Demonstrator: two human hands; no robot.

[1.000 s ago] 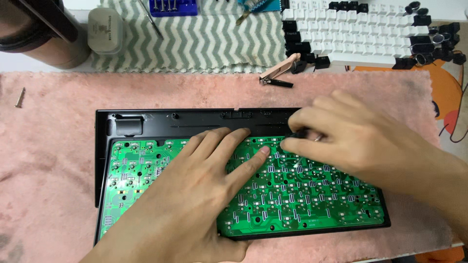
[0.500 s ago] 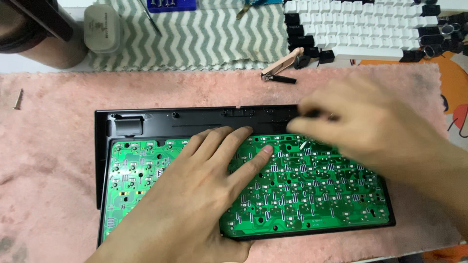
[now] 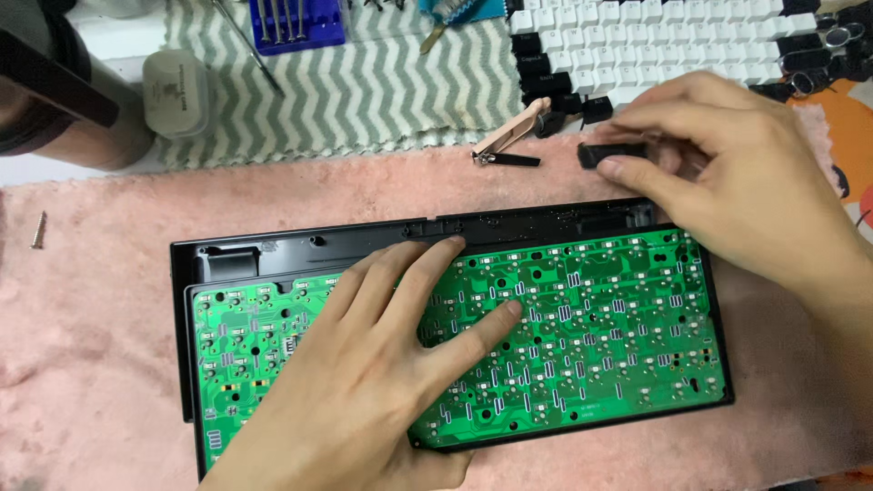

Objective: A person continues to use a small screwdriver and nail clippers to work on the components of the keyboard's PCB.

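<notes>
A green circuit board (image 3: pixel 600 336) lies in a black keyboard case (image 3: pixel 300 245) on a pink towel (image 3: pixel 91 327). My left hand (image 3: pixel 382 364) rests flat on the board's left-middle, fingers spread. Beyond the case's far right corner, my right hand (image 3: pixel 727 173) is lifted above the towel. It pinches a small black plastic piece (image 3: pixel 611 153) between thumb and fingers.
A pink-handled keycap puller or clipper (image 3: pixel 509 145) lies just behind the case. White and black keycaps (image 3: pixel 673 45) sit in rows at the back right. A blue screwdriver bit holder (image 3: pixel 298 23), a small grey case (image 3: pixel 177 91) and a loose screw (image 3: pixel 38 229) lie to the left.
My right hand has left the board's upper right and moved back and up, now holding a small black piece. The left hand has stayed on the board.
</notes>
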